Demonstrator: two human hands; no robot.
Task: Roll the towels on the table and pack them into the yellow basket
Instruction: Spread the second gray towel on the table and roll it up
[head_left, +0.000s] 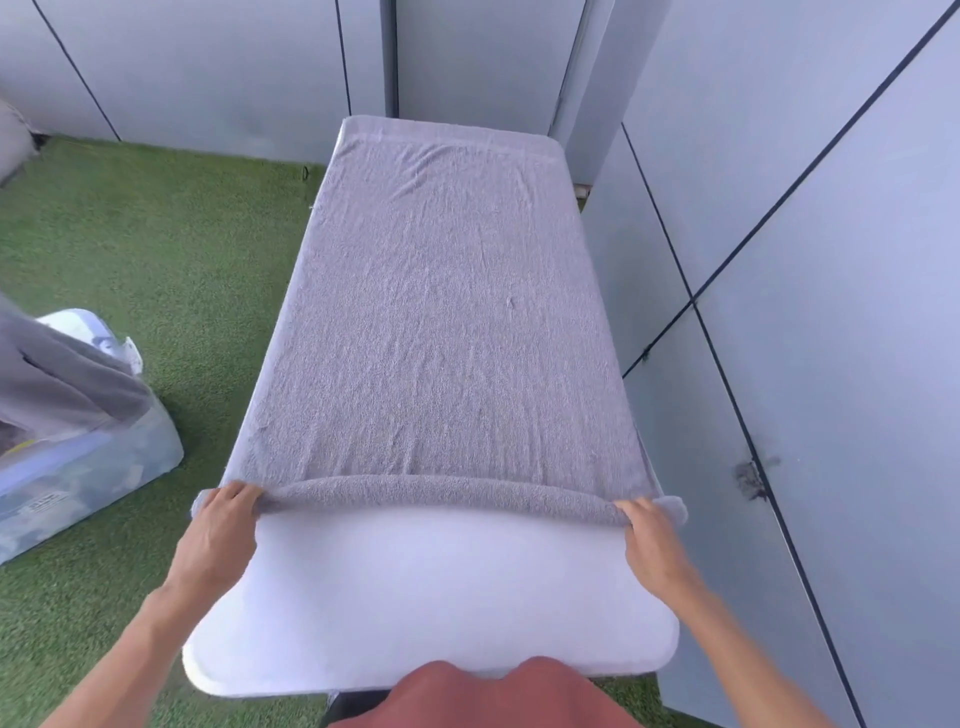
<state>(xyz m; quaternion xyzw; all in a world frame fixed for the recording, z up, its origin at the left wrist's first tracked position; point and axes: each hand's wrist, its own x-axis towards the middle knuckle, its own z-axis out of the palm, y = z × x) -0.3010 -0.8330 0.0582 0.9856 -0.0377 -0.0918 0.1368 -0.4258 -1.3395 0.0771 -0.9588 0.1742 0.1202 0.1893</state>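
Rolling just begun: left hand and right hand pinch the grey towel at its near edge, one turn made. Most lies flat on the table; no yellow basket in sight.

1. The towel lies on the desk, covering its far part.
2. Its rolled near edge sits between left hand and right hand.
3. A bin stands on the floor, left of the desk.

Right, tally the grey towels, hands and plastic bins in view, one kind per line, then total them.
Grey towels: 2, one on the table, one draped on the bin
Hands: 2, left hand, right hand
Plastic bins: 1
Total: 5
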